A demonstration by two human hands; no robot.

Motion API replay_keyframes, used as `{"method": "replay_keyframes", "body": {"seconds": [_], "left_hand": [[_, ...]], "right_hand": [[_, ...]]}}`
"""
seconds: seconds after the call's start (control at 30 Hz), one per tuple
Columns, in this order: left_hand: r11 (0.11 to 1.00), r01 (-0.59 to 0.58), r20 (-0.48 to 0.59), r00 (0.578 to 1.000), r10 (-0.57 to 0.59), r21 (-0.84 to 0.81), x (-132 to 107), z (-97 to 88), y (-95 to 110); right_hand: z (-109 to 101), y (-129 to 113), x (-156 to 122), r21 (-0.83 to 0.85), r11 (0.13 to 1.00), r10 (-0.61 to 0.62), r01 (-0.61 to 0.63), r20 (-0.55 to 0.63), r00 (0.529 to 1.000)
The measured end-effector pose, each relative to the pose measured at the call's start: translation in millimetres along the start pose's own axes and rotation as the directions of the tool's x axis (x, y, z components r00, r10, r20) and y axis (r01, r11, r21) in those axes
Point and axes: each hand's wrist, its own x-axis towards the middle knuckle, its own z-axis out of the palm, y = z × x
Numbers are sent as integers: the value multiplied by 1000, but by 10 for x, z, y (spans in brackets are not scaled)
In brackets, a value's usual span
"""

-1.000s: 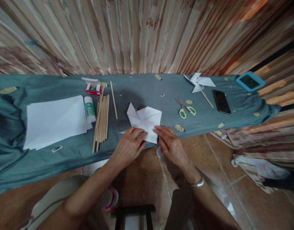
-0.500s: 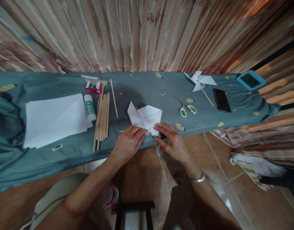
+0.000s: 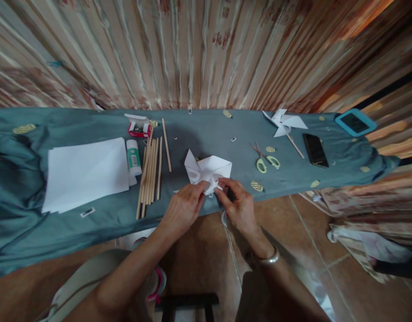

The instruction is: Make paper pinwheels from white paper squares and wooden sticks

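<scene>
A white paper pinwheel (image 3: 210,166) with its blades partly folded lies near the front edge of the cloth-covered table. My left hand (image 3: 186,203) presses its fingertips on the paper's near left part, near the middle. From the right, my right hand (image 3: 237,201) pinches a near corner of the same paper, bent in toward the centre. The fingers cover the near edge of the paper. Left of my hands lie several wooden sticks (image 3: 151,170), with one stick (image 3: 166,145) apart from the rest.
A stack of white paper (image 3: 87,174), a glue stick (image 3: 133,157) and an open red box (image 3: 139,127) of small metal pieces are on the left. Scissors (image 3: 264,158), a finished pinwheel (image 3: 282,123), a phone (image 3: 315,150) and a blue-framed tablet (image 3: 355,122) lie on the right.
My right hand has brought the near right corner of the paper inward to the centre. My left hand stays on the paper. The whole view has shifted slightly.
</scene>
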Motion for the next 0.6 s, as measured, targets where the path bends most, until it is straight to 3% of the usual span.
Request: {"method": "replay_keyframes", "body": {"seconds": [0.1, 0.23, 0.4, 0.6], "left_hand": [[998, 30, -31, 999, -32, -47, 5, 10, -14], [998, -15, -36, 999, 13, -61, 20, -9, -21], [995, -97, -30, 995, 96, -39, 12, -46, -16], [995, -99, -5, 995, 99, -3, -17, -75, -15]], "right_hand": [[17, -22, -40, -101, 983, -154, 151, -25, 988], [60, -8, -100, -204, 933, -300, 295, 8, 954], [134, 28, -148, -273, 897, -343, 348, 68, 937], [147, 14, -150, -315, 888, -311, 335, 123, 942]]}}
